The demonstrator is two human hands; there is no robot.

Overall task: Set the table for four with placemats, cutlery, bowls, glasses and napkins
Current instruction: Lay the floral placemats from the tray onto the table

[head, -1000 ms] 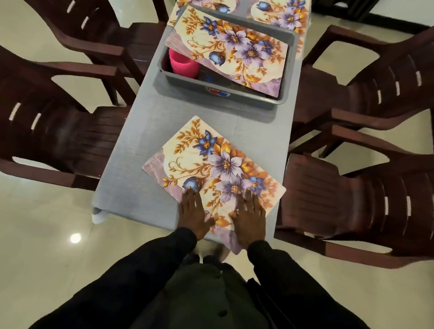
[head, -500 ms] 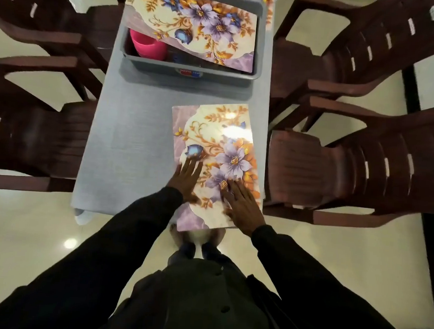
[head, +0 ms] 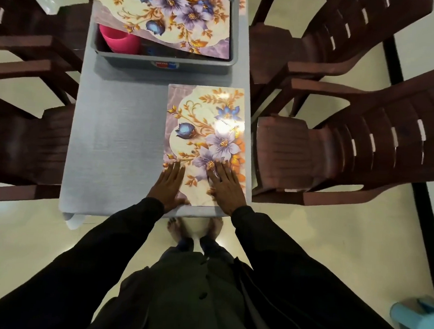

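chairs (head: 340, 152) flank table (head: 115, 136); bin (head: 166, 63) holds cup (head: 119, 40).

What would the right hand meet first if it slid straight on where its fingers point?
The right hand lies flat on the placemat; past its far edge, it would probably meet the grey tub first.

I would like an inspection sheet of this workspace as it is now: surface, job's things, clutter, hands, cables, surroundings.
Surface: grey table, flat.
Job's things: a placemat lies flat at the near right corner; a second placemat lies tilted across the grey bin; a pink cup is inside the bin.
Clutter: nothing seen.
Hands: left hand and right hand press flat on the placemat's near end, fingers straight.
Cables: nothing seen.
Surroundings: brown chairs on both sides; blue stool on the floor, right.
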